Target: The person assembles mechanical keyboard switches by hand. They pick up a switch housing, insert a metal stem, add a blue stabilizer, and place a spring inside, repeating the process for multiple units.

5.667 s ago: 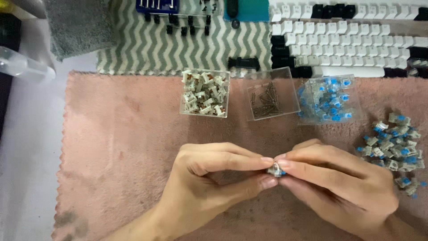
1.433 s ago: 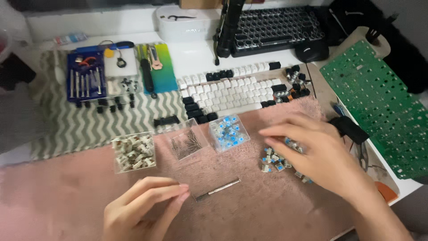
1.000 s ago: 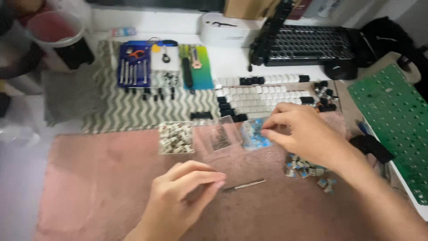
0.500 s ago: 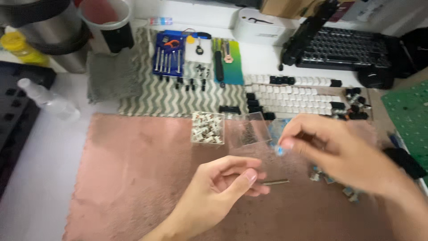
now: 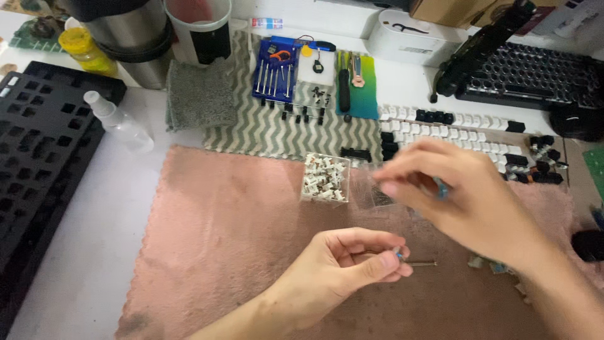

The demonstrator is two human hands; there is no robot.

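Pink mat (image 5: pixel 220 252) covers centre of counter (image 5: pixel 113 189). Zigzag cloth (image 5: pixel 264 129) lies behind it, w/ blue screwdriver set (image 5: pixel 274 69) at its far edge. Grey towel (image 5: pixel 200 94) sits left of cloth. Spray bottle (image 5: pixel 118 123) lies near black keyboard plate (image 5: pixel 38 170), far left. Dark cup (image 5: pixel 198 28) stands top centre. Black keyboard (image 5: pixel 522 72) top right; white box (image 5: pixel 402 36) next to it.

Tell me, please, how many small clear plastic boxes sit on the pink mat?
2: one box of pale switches left of the right hand, one clear box partly behind it; more may be hidden.
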